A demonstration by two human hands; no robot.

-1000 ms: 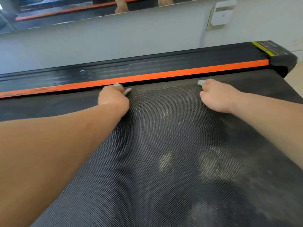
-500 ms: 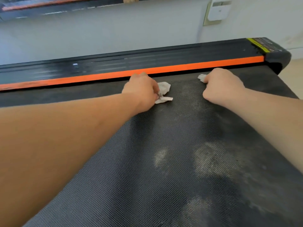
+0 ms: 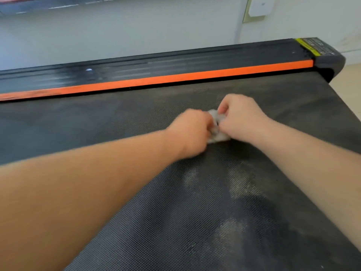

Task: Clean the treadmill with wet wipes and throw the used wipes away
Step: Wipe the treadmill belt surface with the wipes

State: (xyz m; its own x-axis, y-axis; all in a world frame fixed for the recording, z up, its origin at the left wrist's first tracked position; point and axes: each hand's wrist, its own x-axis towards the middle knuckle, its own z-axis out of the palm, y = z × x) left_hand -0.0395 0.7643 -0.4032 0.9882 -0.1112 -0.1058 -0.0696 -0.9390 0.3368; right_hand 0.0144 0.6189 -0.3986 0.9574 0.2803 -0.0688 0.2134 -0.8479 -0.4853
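Note:
The treadmill's black textured belt fills most of the view, with pale dusty patches near its middle. A crumpled white wet wipe lies on the belt between my two hands. My left hand grips its left side with curled fingers. My right hand pinches its right side. Both hands meet over the wipe and hide most of it.
An orange stripe and a black side rail run along the belt's far edge. A grey end cap with a yellow label closes the rail at the right. Behind stands a pale wall with a white socket plate.
Both hands have moved away from the orange stripe toward each other. They were apart, each on a wipe; now they meet on one crumpled bundle nearer to me.

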